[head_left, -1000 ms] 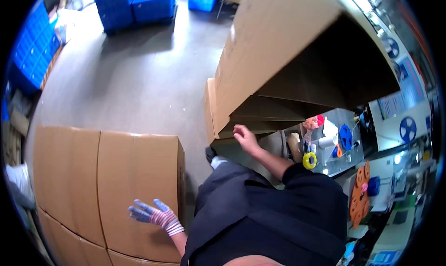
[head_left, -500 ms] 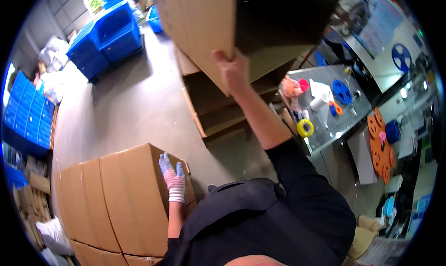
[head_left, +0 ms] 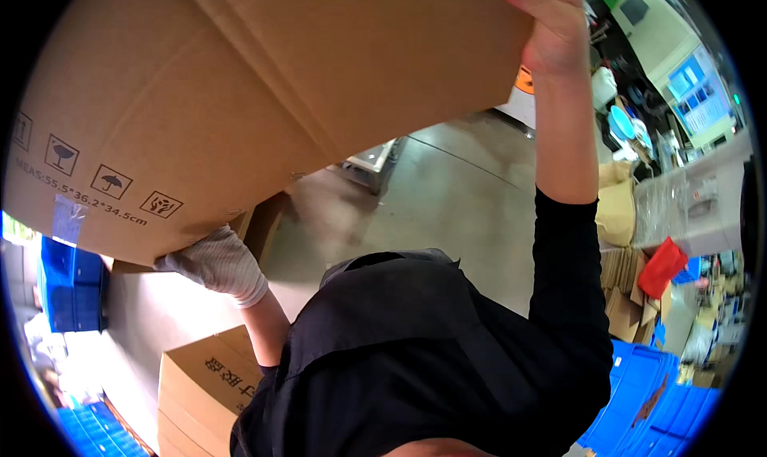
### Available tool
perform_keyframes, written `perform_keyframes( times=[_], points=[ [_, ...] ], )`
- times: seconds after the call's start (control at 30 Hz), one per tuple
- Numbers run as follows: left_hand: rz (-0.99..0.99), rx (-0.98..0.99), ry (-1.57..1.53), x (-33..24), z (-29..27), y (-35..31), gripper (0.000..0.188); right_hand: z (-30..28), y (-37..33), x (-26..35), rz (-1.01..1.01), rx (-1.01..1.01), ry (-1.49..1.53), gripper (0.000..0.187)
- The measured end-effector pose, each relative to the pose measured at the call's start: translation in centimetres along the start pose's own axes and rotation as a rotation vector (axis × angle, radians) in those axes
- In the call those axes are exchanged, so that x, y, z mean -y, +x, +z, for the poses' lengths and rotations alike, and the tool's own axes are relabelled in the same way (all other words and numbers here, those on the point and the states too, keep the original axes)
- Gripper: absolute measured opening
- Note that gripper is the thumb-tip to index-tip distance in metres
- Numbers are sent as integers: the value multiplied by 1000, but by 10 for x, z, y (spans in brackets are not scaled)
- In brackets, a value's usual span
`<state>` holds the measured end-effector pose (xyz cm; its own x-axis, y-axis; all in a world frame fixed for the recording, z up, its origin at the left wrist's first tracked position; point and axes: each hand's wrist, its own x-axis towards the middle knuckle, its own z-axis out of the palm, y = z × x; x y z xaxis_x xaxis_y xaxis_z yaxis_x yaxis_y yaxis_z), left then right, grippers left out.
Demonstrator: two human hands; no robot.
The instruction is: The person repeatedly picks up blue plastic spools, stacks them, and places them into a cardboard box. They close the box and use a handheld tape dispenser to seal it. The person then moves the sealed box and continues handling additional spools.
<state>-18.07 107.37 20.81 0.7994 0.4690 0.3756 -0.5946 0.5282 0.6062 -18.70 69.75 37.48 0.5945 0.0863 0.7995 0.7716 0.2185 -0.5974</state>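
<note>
Where the brown cardboard box (head_left: 272, 73) reaches one o'clock, the half-closed bare right hand (head_left: 557, 29) clasps it. The grey-gloved left hand (head_left: 217, 267) cups it at eight

Left hand (head_left: 216, 267) has reached the carton (head_left: 264, 73) — gripping, apparently; printed side (head_left: 88, 181) now showing.
</note>
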Motion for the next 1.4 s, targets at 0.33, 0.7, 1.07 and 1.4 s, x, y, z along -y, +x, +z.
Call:
perform_keyframes(
  times=[0.33, 0.7, 1.07, 1.4],
  points=[
    [-552, 235, -162, 175, 136, -112, 71, -81, -134, 202, 12, -481, -987, 51],
    [-1688, 209, 39, 424, 160, -287, 98, -280, -174, 82, 933, -803, -974, 36],
    [-1760, 171, 415, 613, 40, -311, 52, -522, -349, -274, 1151, -1153, -743, 16],
    [-1720, -344, 757, 576, 3, -343, 33, -571, -319, -476, 1182, -1061, 213, 36]
  ],
)
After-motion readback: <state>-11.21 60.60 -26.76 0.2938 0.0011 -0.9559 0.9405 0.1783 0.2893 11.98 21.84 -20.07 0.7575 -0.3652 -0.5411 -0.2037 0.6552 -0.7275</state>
